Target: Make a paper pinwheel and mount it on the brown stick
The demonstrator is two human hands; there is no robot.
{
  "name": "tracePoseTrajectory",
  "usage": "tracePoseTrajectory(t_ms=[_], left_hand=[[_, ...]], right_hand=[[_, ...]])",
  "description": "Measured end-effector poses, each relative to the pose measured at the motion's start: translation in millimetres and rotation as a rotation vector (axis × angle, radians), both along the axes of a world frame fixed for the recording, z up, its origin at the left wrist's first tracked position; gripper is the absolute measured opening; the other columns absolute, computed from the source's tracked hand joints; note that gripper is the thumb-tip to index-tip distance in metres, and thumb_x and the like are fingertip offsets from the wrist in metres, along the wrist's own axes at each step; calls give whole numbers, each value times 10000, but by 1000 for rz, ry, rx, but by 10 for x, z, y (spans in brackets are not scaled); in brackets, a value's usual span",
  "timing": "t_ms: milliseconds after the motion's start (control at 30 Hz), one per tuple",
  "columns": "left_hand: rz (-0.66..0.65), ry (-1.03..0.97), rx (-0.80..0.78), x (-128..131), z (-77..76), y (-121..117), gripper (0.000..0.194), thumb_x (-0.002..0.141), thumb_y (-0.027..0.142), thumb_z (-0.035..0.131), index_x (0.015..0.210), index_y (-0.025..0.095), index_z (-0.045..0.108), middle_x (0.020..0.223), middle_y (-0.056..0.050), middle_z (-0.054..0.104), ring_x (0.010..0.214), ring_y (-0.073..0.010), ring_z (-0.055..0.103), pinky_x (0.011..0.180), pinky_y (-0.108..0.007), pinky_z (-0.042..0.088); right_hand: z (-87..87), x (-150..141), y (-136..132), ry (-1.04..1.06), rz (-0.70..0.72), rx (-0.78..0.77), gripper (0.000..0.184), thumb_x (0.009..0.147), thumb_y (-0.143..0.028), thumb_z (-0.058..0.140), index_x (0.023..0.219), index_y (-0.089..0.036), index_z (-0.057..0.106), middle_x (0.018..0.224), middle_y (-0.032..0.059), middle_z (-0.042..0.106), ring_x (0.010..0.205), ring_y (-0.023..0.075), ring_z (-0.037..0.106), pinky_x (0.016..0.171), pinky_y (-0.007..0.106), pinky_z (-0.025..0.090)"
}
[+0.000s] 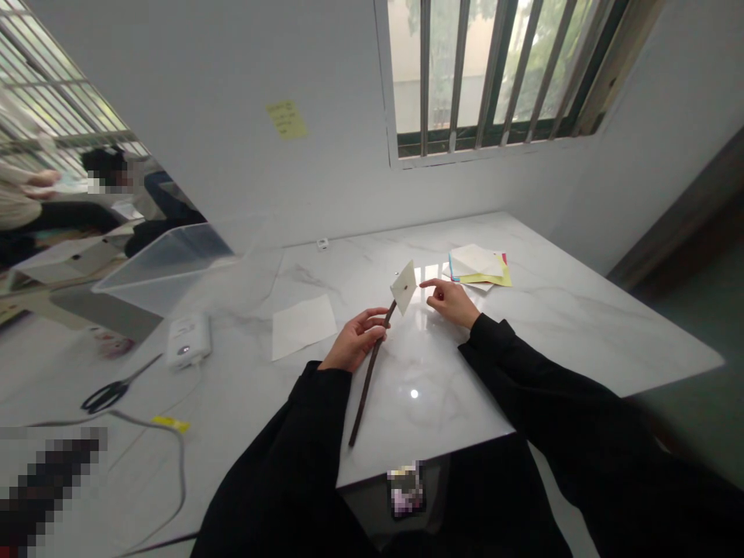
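My left hand (359, 339) is closed around a thin dark brown stick (370, 380), which slants up and away over the table. At the stick's upper end sits a small cream paper square (405, 287) with a dark spot in its middle. Just to the right of that square is my right hand (451, 301), its index finger stretched toward the paper's edge and the other fingers curled. It appears to hold nothing; whether the fingertip touches the paper I cannot tell.
A white paper sheet (303, 326) lies left of my hands. Colored papers (477, 266) are piled at the back right. On the left are scissors (110, 394), a white box-like device (189, 341), a grey cable (181, 457) and a clear plastic bin (156, 263). Other people sit beyond.
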State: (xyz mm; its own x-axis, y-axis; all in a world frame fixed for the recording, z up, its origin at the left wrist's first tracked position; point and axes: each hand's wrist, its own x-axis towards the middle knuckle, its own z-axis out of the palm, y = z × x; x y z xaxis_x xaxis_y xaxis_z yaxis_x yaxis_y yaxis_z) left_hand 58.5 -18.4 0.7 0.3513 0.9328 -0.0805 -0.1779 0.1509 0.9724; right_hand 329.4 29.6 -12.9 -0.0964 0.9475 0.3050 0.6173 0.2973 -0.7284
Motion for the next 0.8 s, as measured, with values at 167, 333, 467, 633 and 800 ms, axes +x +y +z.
tracePoseTrajectory(t_ms=[167, 333, 467, 633, 800], left_hand=[[-1, -18, -12, -4, 6, 4, 506, 667, 258, 909, 1134, 171, 735, 923, -56, 715, 730, -112, 619, 705, -245, 492], [53, -74, 0, -10, 7, 18, 524, 667, 233, 912, 1146, 156, 714, 939, -57, 719, 701, -98, 603, 687, -236, 492], [56, -81, -5, -10, 17, 21, 526, 666, 225, 913, 1145, 151, 708, 933, -56, 719, 700, -94, 601, 681, -225, 493], [51, -80, -11, -4, 22, 21, 519, 663, 226, 917, 1138, 158, 720, 935, -49, 715, 715, -95, 604, 698, -225, 497], [39, -73, -8, 4, 21, 14, 512, 671, 237, 919, 1137, 157, 725, 935, -49, 715, 711, -92, 603, 688, -222, 491]], right_hand=[[26, 8, -5, 34, 3, -35, 535, 768, -169, 569, 1282, -166, 719, 560, -68, 540, 561, 126, 479, 643, 250, 357], [74, -40, -57, -69, 199, -159, 261, 811, -207, 561, 756, -164, 813, 521, -25, 535, 526, 109, 428, 583, 269, 290], [68, -52, -57, -65, 138, -121, 252, 811, -193, 567, 778, -164, 815, 537, -21, 547, 542, 115, 445, 601, 270, 296], [40, -25, -26, -53, 25, -81, 272, 795, -177, 565, 894, -174, 819, 544, -34, 515, 551, 127, 445, 619, 268, 312], [47, -37, -40, 73, -31, -132, 628, 774, -175, 561, 1393, -106, 640, 552, -73, 508, 564, 125, 440, 645, 251, 344]])
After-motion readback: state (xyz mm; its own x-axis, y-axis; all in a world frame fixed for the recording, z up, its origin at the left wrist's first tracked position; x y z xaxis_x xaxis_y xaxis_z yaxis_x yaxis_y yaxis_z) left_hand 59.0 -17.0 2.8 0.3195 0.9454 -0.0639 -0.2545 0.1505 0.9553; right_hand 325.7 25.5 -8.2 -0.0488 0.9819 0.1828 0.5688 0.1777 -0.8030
